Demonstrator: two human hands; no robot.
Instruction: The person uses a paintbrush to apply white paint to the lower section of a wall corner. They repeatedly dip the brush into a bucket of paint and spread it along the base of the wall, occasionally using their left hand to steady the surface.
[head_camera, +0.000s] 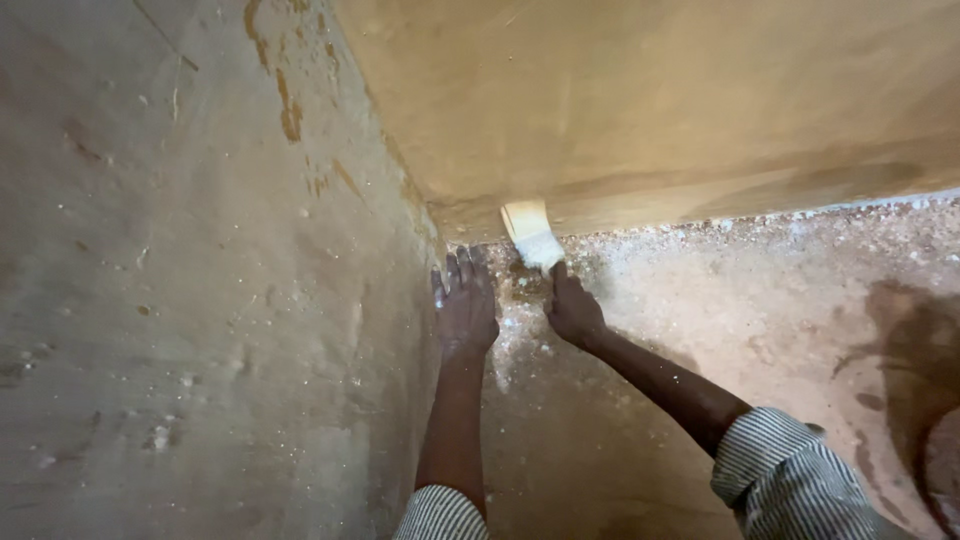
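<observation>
Ochre wall (650, 100) ahead, grey plastered wall (200, 300) to the left, gritty floor (750, 300) strewn with pale debris along the base. Striped sleeves at bottom edge. Left hand (465, 305) open, fingers spread, pressed flat near the corner, holding nothing. Right hand (572, 310) closed around a brush (532, 235), white bristle end near the fist, tan end against the wall's foot. Best worked with short strokes tight into the corner, left hand bracing.

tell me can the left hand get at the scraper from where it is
Probably yes: the left hand rests flat on the floor beside the scraper in the right hand, nothing between them.
</observation>
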